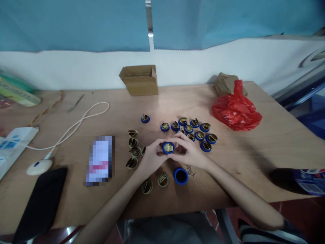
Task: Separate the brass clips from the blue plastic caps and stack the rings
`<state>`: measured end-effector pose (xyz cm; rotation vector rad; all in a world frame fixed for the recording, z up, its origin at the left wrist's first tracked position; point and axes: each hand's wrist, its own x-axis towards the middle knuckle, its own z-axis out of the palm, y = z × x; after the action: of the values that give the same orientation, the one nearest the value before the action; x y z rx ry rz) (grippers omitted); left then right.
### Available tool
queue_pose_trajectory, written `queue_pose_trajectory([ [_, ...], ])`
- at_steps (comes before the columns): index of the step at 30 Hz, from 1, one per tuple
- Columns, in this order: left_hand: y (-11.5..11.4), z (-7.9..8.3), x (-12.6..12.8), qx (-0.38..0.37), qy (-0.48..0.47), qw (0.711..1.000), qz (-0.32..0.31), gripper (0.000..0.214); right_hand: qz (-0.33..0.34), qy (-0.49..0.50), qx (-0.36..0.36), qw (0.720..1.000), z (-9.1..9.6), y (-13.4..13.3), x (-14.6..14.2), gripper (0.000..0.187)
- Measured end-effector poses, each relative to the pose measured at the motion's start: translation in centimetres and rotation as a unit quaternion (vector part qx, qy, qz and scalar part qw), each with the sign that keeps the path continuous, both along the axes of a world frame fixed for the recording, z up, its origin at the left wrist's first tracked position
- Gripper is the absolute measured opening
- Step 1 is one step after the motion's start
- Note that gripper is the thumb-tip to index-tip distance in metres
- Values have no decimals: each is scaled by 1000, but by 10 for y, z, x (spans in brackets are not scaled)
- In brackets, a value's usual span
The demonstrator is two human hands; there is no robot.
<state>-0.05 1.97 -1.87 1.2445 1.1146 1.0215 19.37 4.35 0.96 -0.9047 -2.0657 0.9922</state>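
Both hands meet over the middle of the wooden table (266,145). My left hand (151,156) and my right hand (189,151) pinch a small blue ring with a brass insert (168,147) between their fingertips. Just below them lies an empty blue ring (180,176). Several bare brass inserts (133,143) lie to the left of my left hand, and two more brass inserts (154,183) sit near my left forearm. Several assembled blue-and-brass pieces (195,130) are clustered behind my right hand, and one blue-and-brass piece (145,118) lies apart.
An open cardboard box (140,80) stands at the back. A red plastic bag (236,110) and a brown paper packet (224,84) lie at the back right. At left are a white cable (76,127), a round white device (39,166), a black phone (42,203) and a blurred card (100,160).
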Motion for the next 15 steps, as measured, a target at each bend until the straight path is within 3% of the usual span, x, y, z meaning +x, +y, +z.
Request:
queue_pose_trajectory([
  [9,4,15,-11,-74,-155,984,-53,50,-16,-18,66,998,-1,5,5,44],
  [15,4,13,-14,-72,-145,985,-55,51,-25,-38,159,986,-9,2,5,44],
])
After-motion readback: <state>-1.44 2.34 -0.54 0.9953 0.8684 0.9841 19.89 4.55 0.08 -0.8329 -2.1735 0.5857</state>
